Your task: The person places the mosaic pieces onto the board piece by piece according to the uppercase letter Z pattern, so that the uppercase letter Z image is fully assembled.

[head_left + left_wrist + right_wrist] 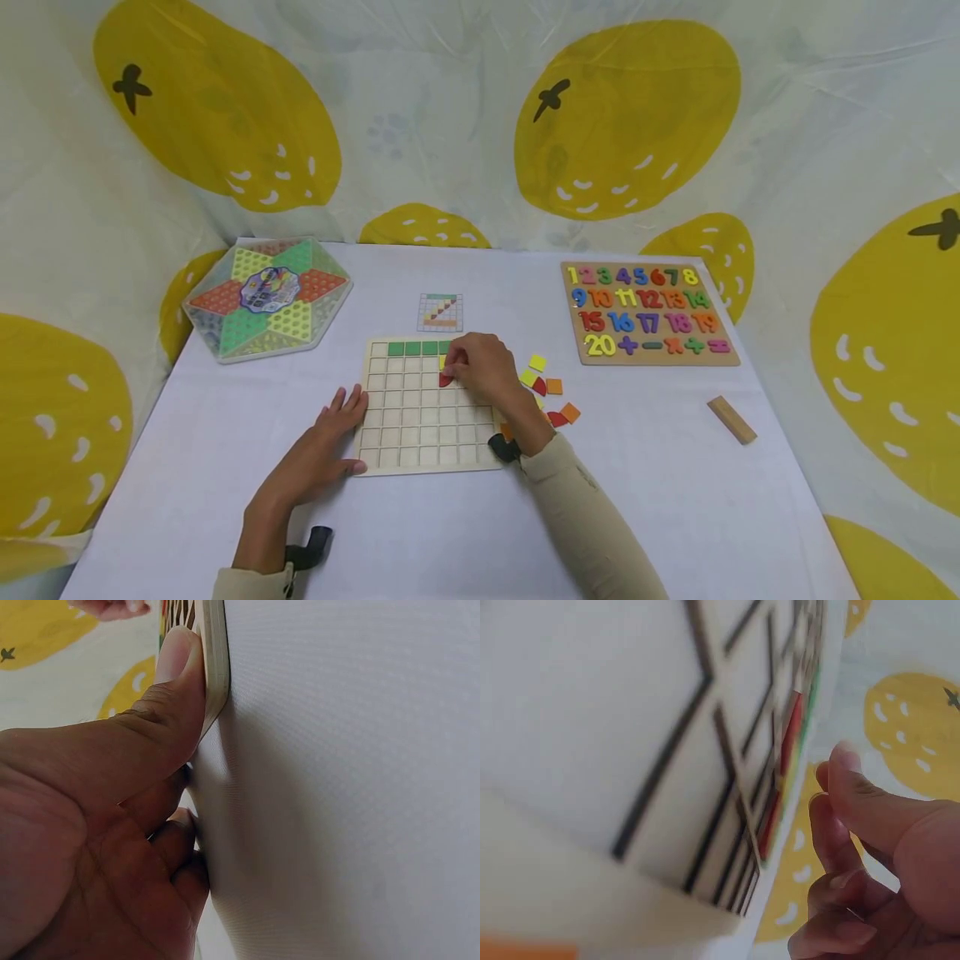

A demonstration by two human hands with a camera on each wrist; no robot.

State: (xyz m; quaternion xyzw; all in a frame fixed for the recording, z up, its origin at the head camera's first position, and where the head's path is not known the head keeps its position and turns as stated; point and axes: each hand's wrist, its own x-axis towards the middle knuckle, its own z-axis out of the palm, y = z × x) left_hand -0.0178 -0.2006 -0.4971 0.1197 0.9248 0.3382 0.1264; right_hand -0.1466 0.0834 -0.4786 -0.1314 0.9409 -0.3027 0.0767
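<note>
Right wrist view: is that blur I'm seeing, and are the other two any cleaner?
Right wrist: yes, the nearest grid lines of the board are blurred, while the right hand looks sharper; left wrist: dim, a soft shadow on the white cloth beside the left hand; head: even light, grid lines distinct.

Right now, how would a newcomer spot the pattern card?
On the white table, find the pale gridded board the left hand touches. Just past the board's far edge lies the small pattern card. Its printed miniature grid with a stepped red diagonal sets it apart.
</note>
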